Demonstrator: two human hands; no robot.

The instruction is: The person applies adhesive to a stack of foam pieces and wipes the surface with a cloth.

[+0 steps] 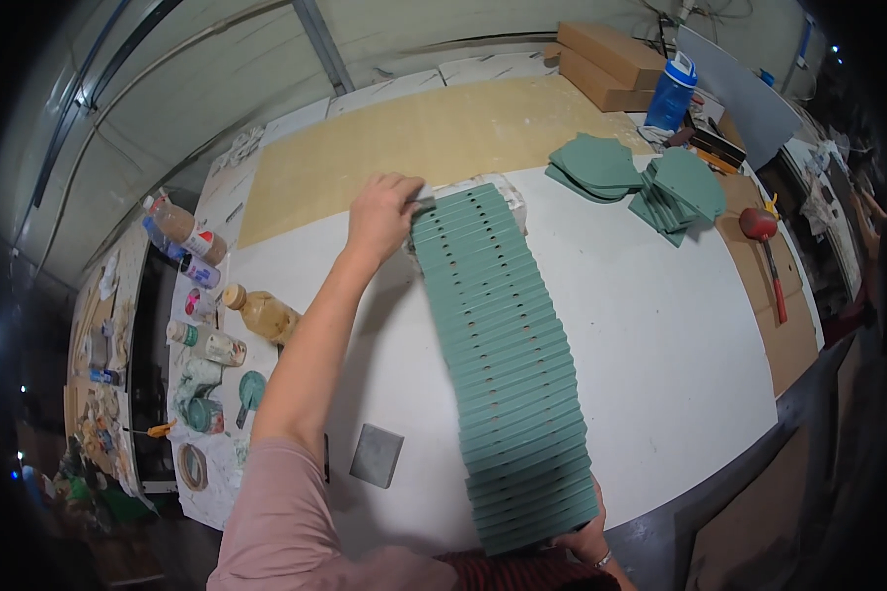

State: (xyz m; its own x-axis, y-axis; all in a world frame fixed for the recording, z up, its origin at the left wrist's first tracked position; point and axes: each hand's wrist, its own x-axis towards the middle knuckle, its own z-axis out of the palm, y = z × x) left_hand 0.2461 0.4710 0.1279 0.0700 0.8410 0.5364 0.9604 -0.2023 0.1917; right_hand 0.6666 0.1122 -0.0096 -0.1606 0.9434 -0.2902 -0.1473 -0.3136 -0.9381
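Clearly, one long row of green panels (pixel 503 325) lies on the white tabletop (pixel 660 394); take its middle as the dial centre, twelve being the far side. The panels overlap too closely for me to count, and two lines of small dark marks run along them. Other items, counted:

- Piles of cut green pieces: two, a left pile (pixel 596 163) and a right pile (pixel 688 185), both near one o'clock; pieces per pile cannot be told.
- Red mallet (pixel 758 225): one, at two o'clock.
- Blue bottle (pixel 671 96): one, near one o'clock.
- Grey block (pixel 376 455): one, at eight o'clock, apart from the row.
- Tape roll (pixel 193 467): one, between eight and nine.

Left arm: extends from seven o'clock toward eleven, wrist bent, back of the hand upward. Left hand (pixel 385 212): fingers bent and close together, gripping the row at its far-left corner.

Right hand (pixel 585 538): at five o'clock, low beside the near-right corner, touching it. The panels hide most of its fingers, so I cannot tell how far they are closed. A band (pixel 603 558) circles that wrist.
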